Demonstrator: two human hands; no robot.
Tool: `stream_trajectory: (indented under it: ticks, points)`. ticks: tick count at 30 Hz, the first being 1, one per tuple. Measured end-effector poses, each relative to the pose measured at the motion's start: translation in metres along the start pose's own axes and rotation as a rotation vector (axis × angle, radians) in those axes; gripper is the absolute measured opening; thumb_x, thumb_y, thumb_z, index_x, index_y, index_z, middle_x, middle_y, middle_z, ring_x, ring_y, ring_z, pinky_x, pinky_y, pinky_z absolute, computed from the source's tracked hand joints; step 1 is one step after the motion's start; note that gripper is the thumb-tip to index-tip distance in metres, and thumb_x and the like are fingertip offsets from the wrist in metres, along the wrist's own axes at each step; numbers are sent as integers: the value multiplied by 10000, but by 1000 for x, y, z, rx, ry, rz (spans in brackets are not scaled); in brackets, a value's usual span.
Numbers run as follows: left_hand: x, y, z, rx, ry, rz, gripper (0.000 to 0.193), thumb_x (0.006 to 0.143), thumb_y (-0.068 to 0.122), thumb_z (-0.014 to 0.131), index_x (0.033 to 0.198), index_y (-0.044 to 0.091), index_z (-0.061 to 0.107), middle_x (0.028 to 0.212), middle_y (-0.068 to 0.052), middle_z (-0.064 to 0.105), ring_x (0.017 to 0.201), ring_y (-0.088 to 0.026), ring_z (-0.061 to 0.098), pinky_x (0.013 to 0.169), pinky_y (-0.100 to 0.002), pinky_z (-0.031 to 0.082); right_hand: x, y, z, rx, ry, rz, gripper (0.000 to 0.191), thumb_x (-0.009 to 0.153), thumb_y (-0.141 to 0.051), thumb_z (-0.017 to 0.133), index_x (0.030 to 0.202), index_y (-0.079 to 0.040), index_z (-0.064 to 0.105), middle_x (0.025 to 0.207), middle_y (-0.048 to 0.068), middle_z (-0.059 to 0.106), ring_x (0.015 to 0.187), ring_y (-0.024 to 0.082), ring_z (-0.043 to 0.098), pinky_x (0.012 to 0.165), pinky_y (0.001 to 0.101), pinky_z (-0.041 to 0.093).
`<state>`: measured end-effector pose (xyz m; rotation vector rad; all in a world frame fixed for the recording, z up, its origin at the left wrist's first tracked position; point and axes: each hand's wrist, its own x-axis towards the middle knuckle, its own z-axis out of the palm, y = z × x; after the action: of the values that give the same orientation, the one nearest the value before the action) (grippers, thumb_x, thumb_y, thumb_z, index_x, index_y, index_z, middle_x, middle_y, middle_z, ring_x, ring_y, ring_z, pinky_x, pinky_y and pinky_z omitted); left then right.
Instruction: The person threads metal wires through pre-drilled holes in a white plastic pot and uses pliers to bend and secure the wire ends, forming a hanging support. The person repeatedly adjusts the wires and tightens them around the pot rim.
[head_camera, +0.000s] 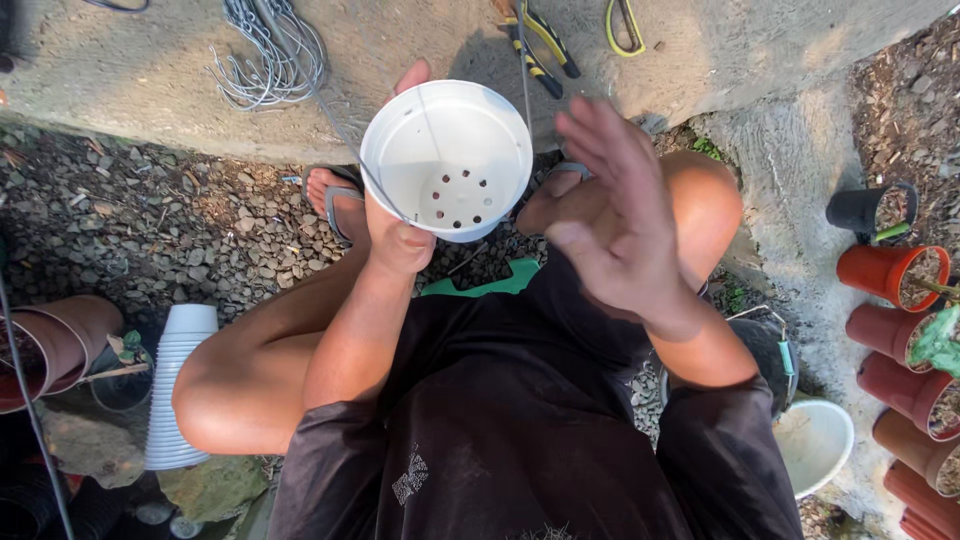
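Outdoors, a seated person's left hand (398, 235) holds a white plastic pot (447, 160) above the knees, fingers clamped on its rim with a thin wire (340, 135) against it, while the right hand (612, 215) hovers blurred beside it, fingers spread and empty. The wire could slip off the rim. Pliers (540, 45) lie on the concrete slab (150, 80); stacked white pots (178, 385) and terracotta pots (895, 330) crowd the gravel (170, 225).

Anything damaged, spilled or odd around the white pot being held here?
Nothing looks broken or spilled. The left hand holds the white pot tilted toward the camera; its base holes look like regular drainage holes. A thin wire runs across its rim. The right hand is open beside it, blurred.
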<state>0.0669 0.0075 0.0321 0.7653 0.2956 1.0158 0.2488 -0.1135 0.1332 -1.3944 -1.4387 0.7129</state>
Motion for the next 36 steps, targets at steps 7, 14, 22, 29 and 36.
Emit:
stream_trajectory:
  ticks: [7,14,22,29,36]
  points:
    - [5,-4,-6,193,50,112,1341,747,630,902,1653,-24,161,1657,-125,339,1415,-219,470,1194,-395,438,32,12,33,55,-74,8,973,955,-181,885,1624,16,207,1571,149,411,1467,246,494,1259,371,447]
    - [7,-9,-12,142,6,58,1378,731,640,910,1689,-19,170,1588,-133,427,1397,-210,503,1192,-387,454,34,10,51,-126,75,84,910,877,-228,916,1559,40,376,1541,139,466,1355,218,581,1123,345,517]
    - [10,3,-11,118,21,-8,1418,716,637,928,1666,-35,117,1507,-165,500,1364,-252,576,1172,-418,511,38,12,58,-50,78,43,829,923,-190,899,1569,60,443,1506,123,448,1375,213,512,1170,301,468]
    - [25,5,-22,344,43,139,1317,753,693,864,1573,-59,159,1624,-81,362,1475,-203,485,1272,-378,434,54,21,53,-45,14,32,763,932,-147,901,1535,29,469,1449,90,484,1343,181,528,1168,296,465]
    - [29,16,-20,105,-52,40,1265,816,390,970,1673,20,117,1540,-102,504,1373,-184,517,1189,-350,429,68,31,49,69,-62,-24,803,947,-153,918,1531,-12,386,1496,73,392,1411,177,519,1205,335,506]
